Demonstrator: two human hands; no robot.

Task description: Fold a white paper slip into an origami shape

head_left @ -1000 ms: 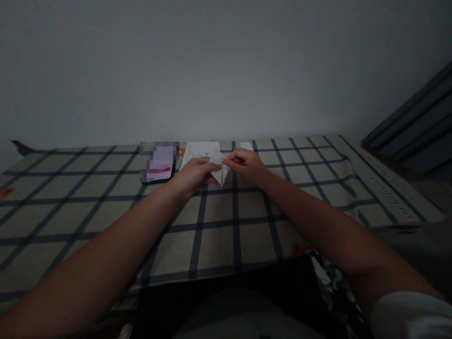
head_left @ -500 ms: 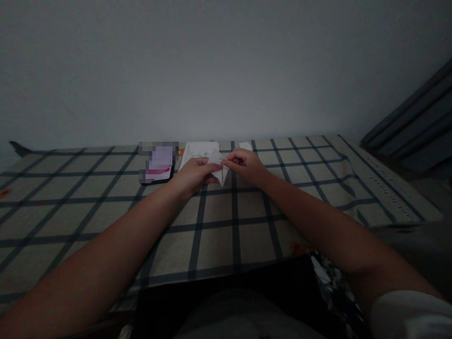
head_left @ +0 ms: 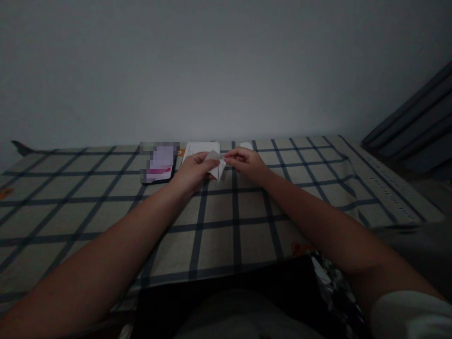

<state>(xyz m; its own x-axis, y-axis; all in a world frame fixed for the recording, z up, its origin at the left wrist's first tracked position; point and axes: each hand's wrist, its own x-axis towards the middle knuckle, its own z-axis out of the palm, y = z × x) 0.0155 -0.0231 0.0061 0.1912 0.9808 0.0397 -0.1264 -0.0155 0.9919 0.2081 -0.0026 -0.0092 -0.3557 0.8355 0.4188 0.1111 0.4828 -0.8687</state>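
The left hand [head_left: 197,168] is closed on a folded white paper [head_left: 216,170], thumb across its near face and fingers behind; the right hand [head_left: 247,160] is nearly closed too, thumb and forefinger pinched together at the paper's right edge, its other fingers curled; the paper is held between the two hands, one pointed corner turned down (its finer folds are too dim to make out).

Just behind the left hand a white printed sheet [head_left: 203,146] lies flat, partly covered; a small white piece [head_left: 246,145] shows behind the right hand; left of the sheet lies a phone [head_left: 163,162], screen up, partly pixelated.

All these lie on the worktop [head_left: 116,212], spread with a cloth [head_left: 217,240] checked in dark lines; beyond rises a plain grey wall [head_left: 226,70], with dark folded fabric [head_left: 416,117] at far right.
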